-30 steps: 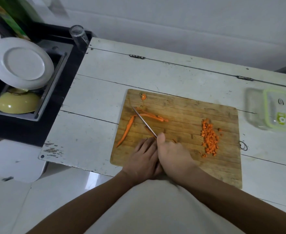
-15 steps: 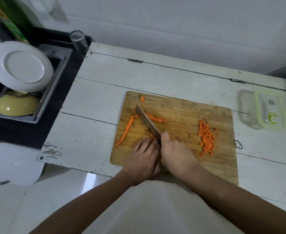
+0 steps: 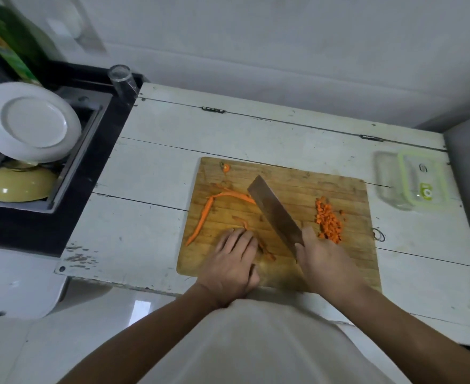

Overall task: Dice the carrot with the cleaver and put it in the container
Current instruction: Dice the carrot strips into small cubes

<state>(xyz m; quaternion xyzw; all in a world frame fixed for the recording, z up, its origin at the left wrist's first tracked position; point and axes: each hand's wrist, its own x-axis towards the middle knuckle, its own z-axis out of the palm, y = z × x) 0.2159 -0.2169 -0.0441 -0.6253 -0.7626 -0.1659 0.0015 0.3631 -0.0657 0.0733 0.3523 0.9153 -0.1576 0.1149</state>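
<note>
While my right hand (image 3: pixel 326 261) grips the cleaver (image 3: pixel 274 213) by its handle near the board's (image 3: pixel 347 261) front edge, the blade slants up and away toward the board's middle, its flat side showing. My left hand (image 3: pixel 232 261) lies on the board at its front left, fingers fairly straight and close together, pressing down on a short carrot strip (image 3: pixel 265 252) that pokes out to the right of the fingertips; another bit (image 3: pixel 243 221) sticks out just beyond them. A long strip (image 3: pixel 202 221) runs along the board's left side, from near the front left up to the middle, where it bends right toward the blade. A small carrot end (image 3: pixel 226 168) sits near the far left corner. The diced pile (image 3: pixel 328 220) is heaped on the right side of the board, just beside my right hand. The container (image 3: pixel 389 180), clear with a green-rimmed lid (image 3: pixel 422 180) on or against it, I cannot tell which, stands on the table (image 3: pixel 150 167) near its far right corner, apart from the board. Off the table's left edge, a white plate (image 3: pixel 28 121) leans over a yellow bowl (image 3: pixel 19 184) in a sink.
</note>
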